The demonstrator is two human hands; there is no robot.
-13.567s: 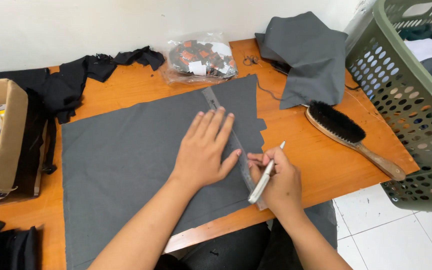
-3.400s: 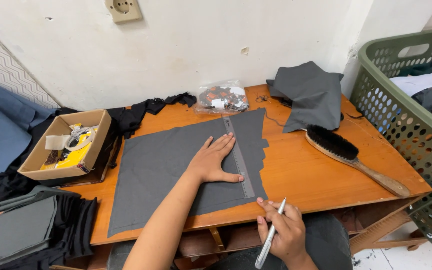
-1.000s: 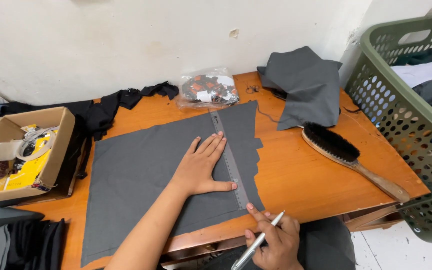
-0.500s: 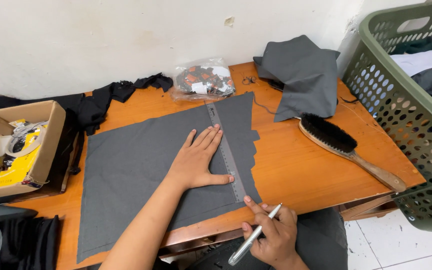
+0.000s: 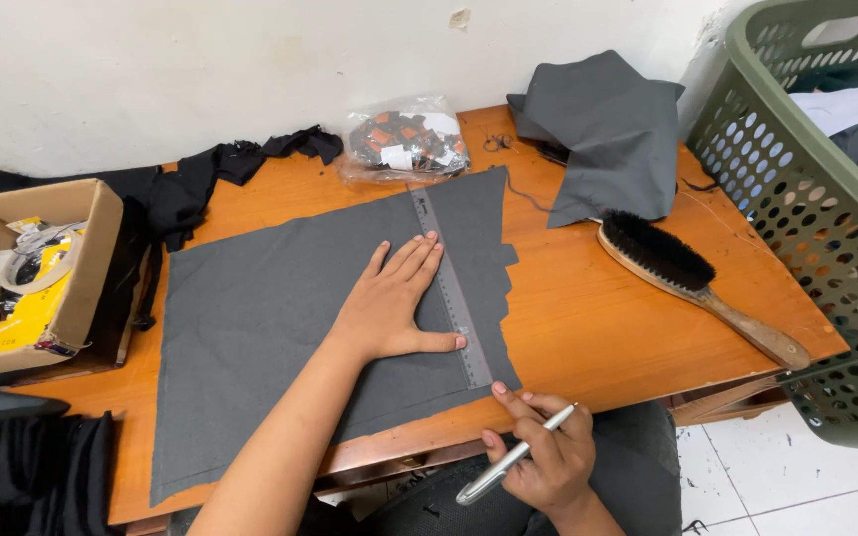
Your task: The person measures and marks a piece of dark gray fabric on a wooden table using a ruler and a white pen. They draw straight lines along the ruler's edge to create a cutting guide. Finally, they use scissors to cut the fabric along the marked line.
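A dark grey piece of fabric (image 5: 260, 318) lies flat on the wooden table (image 5: 588, 318). A long grey ruler (image 5: 452, 286) runs along the fabric near its right edge. My left hand (image 5: 394, 303) presses flat on the fabric, fingers spread, its thumb against the ruler. My right hand (image 5: 543, 455) sits at the table's front edge, just below the ruler's near end, and grips a silver pen (image 5: 510, 459) pointing up-right.
A wooden brush with black bristles (image 5: 692, 273) lies at the right. Folded grey cloth (image 5: 608, 129) and a clear bag of small items (image 5: 404, 144) sit at the back. A green laundry basket (image 5: 816, 218) stands right, a cardboard box (image 5: 27, 273) left, black cloth (image 5: 181, 194) behind it.
My right hand with the pen has risen from below the table edge toward the ruler's near end. My left hand stays pressed on the fabric. The view has shifted slightly.
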